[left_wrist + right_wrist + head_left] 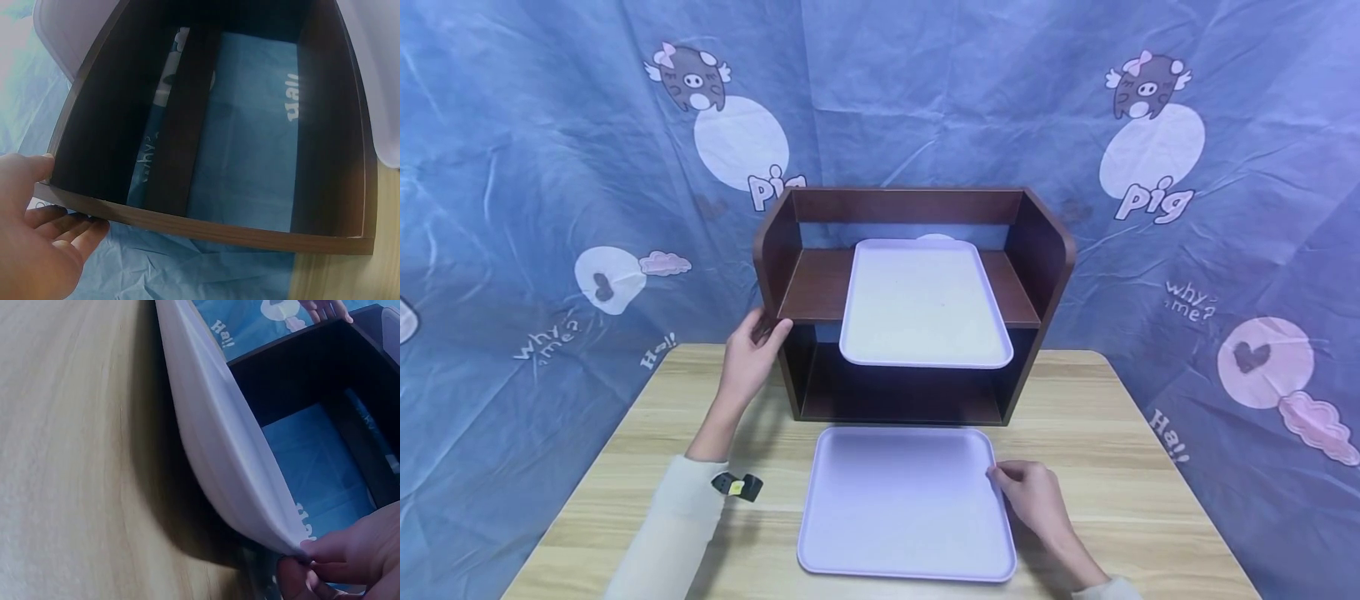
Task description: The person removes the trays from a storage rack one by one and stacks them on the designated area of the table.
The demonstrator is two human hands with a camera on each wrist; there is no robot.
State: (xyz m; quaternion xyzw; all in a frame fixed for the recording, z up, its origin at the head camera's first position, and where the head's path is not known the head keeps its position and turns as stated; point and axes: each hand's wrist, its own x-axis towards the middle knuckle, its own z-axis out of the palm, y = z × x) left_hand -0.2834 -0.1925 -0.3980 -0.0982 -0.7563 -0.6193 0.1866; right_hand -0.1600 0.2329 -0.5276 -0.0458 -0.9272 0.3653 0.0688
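Observation:
A dark brown two-tier wooden shelf (910,206) stands on the table. My left hand (752,354) grips its left side panel at the height of the middle board; in the left wrist view the thumb lies over the front edge and the fingers (87,234) sit outside the panel. In front of the shelf is a pale lavender tray (906,504), its right rim pinched between the thumb and fingers of my right hand (1036,498). A second pale tray (925,304) rests on the middle board, its near end jutting out past the front edge.
The light wood table (1120,467) extends to both sides of the shelf. Behind and around it hangs a blue cloth (910,100) printed with pigs and words. A dark strap (737,486) is on my left wrist. The lower tier is in shadow.

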